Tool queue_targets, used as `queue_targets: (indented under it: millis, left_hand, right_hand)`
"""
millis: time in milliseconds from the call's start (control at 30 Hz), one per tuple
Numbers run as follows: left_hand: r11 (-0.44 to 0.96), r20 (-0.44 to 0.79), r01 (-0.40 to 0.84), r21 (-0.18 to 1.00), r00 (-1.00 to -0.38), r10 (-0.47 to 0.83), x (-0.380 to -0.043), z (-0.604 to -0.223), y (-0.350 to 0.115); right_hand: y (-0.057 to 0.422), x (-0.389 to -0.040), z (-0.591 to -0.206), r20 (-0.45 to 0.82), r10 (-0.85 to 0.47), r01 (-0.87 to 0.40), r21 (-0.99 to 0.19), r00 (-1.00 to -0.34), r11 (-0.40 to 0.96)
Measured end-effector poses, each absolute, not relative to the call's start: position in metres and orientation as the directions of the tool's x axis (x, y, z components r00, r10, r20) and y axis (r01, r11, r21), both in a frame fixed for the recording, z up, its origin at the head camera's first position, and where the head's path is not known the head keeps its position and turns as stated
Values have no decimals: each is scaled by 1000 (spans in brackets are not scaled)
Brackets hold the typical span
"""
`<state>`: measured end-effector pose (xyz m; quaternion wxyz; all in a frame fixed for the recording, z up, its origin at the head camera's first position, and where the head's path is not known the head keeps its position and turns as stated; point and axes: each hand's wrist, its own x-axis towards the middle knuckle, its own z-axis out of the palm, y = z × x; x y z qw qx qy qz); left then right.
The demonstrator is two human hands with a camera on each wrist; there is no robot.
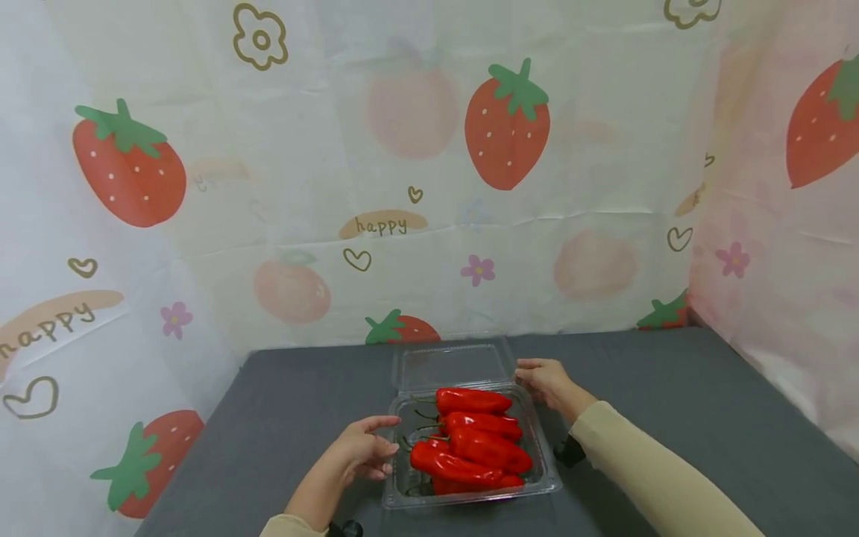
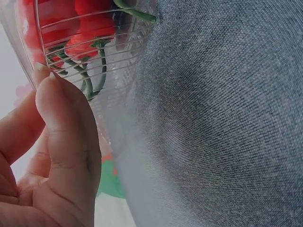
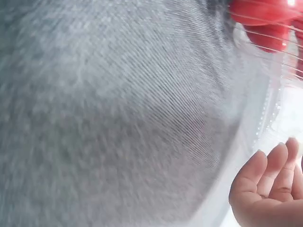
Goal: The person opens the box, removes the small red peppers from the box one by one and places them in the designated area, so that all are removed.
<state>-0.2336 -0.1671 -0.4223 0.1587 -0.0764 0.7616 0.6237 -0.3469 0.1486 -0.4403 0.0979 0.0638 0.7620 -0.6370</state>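
A clear plastic clamshell box (image 1: 470, 501) stands on the table, its hinged lid (image 1: 456, 367) folded back toward the wall. Several glossy red peppers (image 1: 473, 447) with thin green stems lie in the box. At the box's left side is the left hand (image 1: 362, 449), fingers loosely bent and fingertips right at the rim. The left wrist view shows those fingertips (image 2: 49, 90) against the ribbed clear wall. The right hand (image 1: 552, 384) is beside the back right corner, fingers relaxed and pointing at the lid's edge. In the right wrist view its fingers (image 3: 277, 172) hold nothing.
A dark grey cloth (image 1: 315, 388) covers the table. Behind it hangs a pale curtain (image 1: 322, 149) printed with strawberries, and more printed fabric (image 1: 772, 313) hangs along the right side. A dark wrist strap (image 1: 569, 451) sits on the right wrist.
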Motion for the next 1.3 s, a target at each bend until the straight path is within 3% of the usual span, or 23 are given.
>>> queue_targets:
  millis: [567, 1300]
  left_hand:
    - [199, -328, -308, 930, -941, 79, -232, -424, -166]
    - [206, -405, -382, 901, -911, 84, -237, -426, -170]
  right_hand:
    - [154, -323, -407, -192, -178, 156, -967, -965, 200]
    - [123, -318, -407, 9, -456, -205, -900, -890, 384]
